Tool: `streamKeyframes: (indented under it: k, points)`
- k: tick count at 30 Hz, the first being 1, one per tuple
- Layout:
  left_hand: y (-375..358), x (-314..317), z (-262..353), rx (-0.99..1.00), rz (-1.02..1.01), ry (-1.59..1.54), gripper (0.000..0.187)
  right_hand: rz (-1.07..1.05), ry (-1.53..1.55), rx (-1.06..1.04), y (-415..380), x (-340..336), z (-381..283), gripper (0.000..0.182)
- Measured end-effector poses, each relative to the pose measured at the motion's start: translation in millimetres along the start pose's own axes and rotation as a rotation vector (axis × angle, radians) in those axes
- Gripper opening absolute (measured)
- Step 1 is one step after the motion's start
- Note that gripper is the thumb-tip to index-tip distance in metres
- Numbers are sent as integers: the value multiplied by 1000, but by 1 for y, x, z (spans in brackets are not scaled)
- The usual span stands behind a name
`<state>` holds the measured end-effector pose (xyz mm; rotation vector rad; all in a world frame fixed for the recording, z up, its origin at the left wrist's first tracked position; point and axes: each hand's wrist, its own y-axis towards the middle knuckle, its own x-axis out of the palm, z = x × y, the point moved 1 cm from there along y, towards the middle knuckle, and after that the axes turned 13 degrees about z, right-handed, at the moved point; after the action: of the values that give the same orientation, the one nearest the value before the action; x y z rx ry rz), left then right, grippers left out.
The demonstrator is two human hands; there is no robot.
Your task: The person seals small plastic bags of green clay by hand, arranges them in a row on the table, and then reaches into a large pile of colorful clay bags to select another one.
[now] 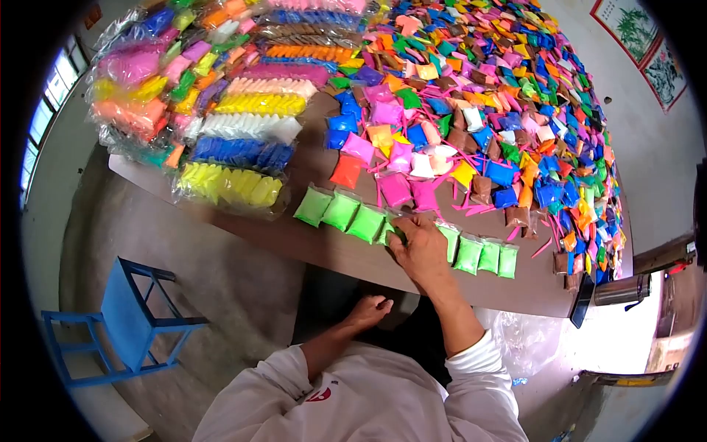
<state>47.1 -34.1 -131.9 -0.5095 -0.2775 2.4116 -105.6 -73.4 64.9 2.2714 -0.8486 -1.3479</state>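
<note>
the grey concrete floor (pixel 243 287) of the room runs under everything, with a pale wall (pixel 641 132) at the right, where two red-bordered pictures (pixel 644 48) hang, and a barred window (pixel 51 107) at the far left. the brown table (pixel 324 254) has a smooth, plain top and a pale edge, its near side curved by the wide view. a heap of small packets (pixel 501 110) in pink, blue, orange, brown, green and white spreads over its right and far parts, with thin pink sticks (pixel 471 210) lying among the near ones. clear bags of sorted packets (pixel 250 103) fill the far left, in bands of yellow, blue, white and other colours. a blue chair (pixel 132 317) stands on the floor at the left; a metal flask (pixel 622 290) is beyond the table's right end.

the bright green packets (pixel 366 222) lie in a slanting row near the table's near edge, plump and squarish, each in clear film with a flat, see-through strip at the top. some overlap or touch. the right hand (pixel 420 247) reaches over the middle of the row, fingers bent down and close together; whether they pinch a packet is hidden. the left hand (pixel 370 311) hangs loosely curled, just off the table's edge, and whether it holds anything i cannot tell.
</note>
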Motion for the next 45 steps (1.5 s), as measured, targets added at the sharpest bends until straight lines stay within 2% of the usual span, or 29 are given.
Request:
streamKeyframes:
  k: [2,5,12,15,17,18,19,21,22,29,35,37,42,45]
  points:
    - [1,0,1,12,-9,-1,38,-82,-33,41,6,-1,-2,17]
    - [-1,-2,8,26,-15,12,38,12,63,-11,21,4,-22,19]
    - [-2,2,-1,118,8,-32,33,18,61,-147,25,59,-34,29]
    - [3,4,-15,58,-15,-46,32,-5,102,-141,23,67,-27,30]
    - [3,5,-14,-111,-43,-101,32,-30,121,-147,22,69,-24,29]
    - [3,4,-11,-17,-26,-38,33,-18,117,-149,22,65,-26,32]
    - [3,5,-11,-7,-39,-29,33,-4,107,-142,22,62,-26,32]
    - [2,5,-13,28,-42,22,33,-54,88,-131,22,61,-29,24]
    - [1,5,-12,37,-49,34,33,19,126,-162,23,59,-29,18]
    - [-9,-5,10,80,-39,62,34,141,217,-145,-13,3,-25,13]
    - [-30,-2,51,170,-57,143,35,296,264,145,-40,-74,13,26]
    - [-39,0,74,180,-101,123,32,487,294,237,-45,-93,35,31]
    - [-54,-6,140,319,-128,137,28,583,106,379,-58,-135,90,22]
    - [-54,-8,175,377,-93,133,28,593,9,389,-63,-159,117,18]
